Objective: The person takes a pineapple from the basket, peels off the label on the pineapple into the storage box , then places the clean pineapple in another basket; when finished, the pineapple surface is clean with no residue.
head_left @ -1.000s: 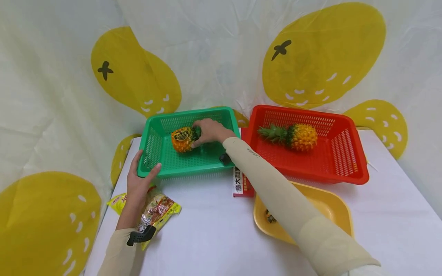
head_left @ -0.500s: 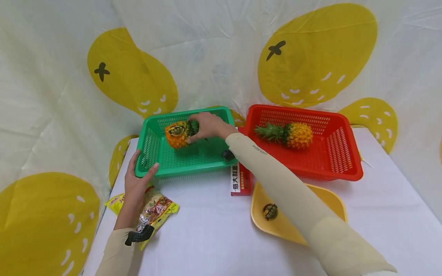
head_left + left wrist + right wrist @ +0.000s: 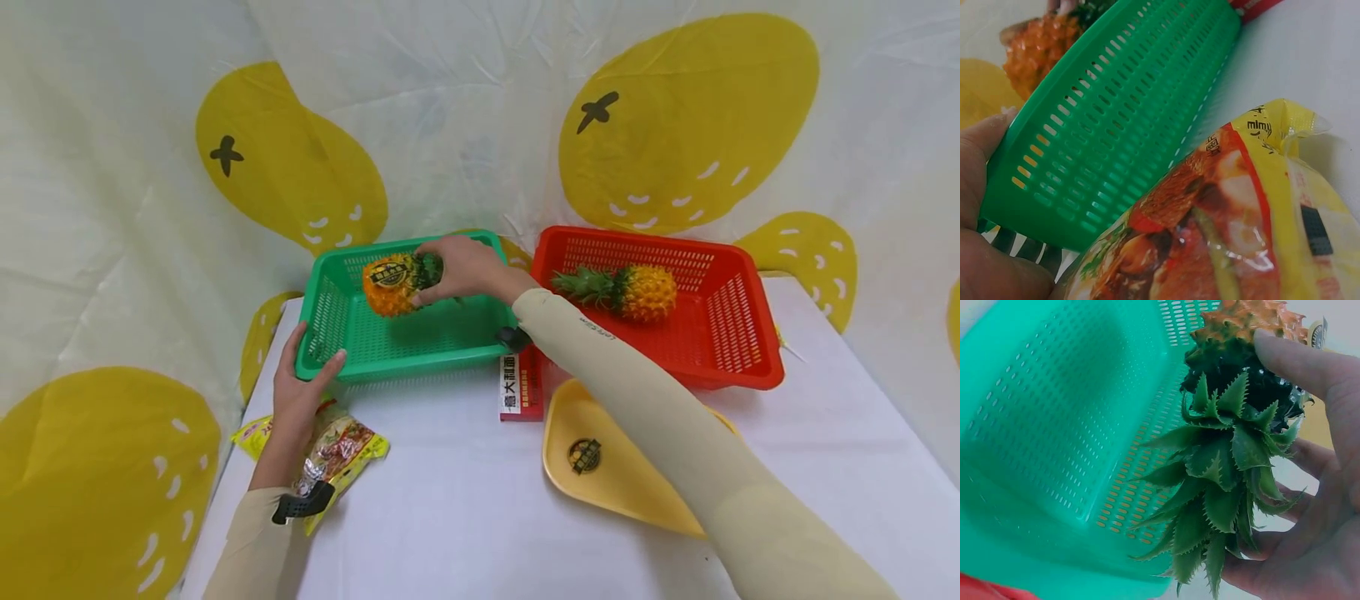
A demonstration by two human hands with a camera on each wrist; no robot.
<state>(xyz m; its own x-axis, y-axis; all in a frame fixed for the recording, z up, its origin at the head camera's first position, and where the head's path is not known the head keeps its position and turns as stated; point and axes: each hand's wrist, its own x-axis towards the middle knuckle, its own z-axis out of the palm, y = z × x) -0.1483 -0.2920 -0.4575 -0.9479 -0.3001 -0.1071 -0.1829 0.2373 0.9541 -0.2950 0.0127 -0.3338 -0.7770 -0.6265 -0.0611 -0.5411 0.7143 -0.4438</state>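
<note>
My right hand grips a small orange pineapple by its green crown and holds it lifted above the green basket; a round label shows on the fruit. My left hand holds the basket's front left corner, thumb against the rim, with the basket wall close in the left wrist view. A second pineapple lies in the red basket to the right.
A yellow tray with a round sticker lies on the white table, partly under my right forearm. A red box sits between the baskets. A yellow snack packet lies under my left wrist. A white and yellow backdrop rises behind.
My right hand has raised the pineapple from the green basket's floor to above its far rim. The left hand has stayed on the basket corner.
</note>
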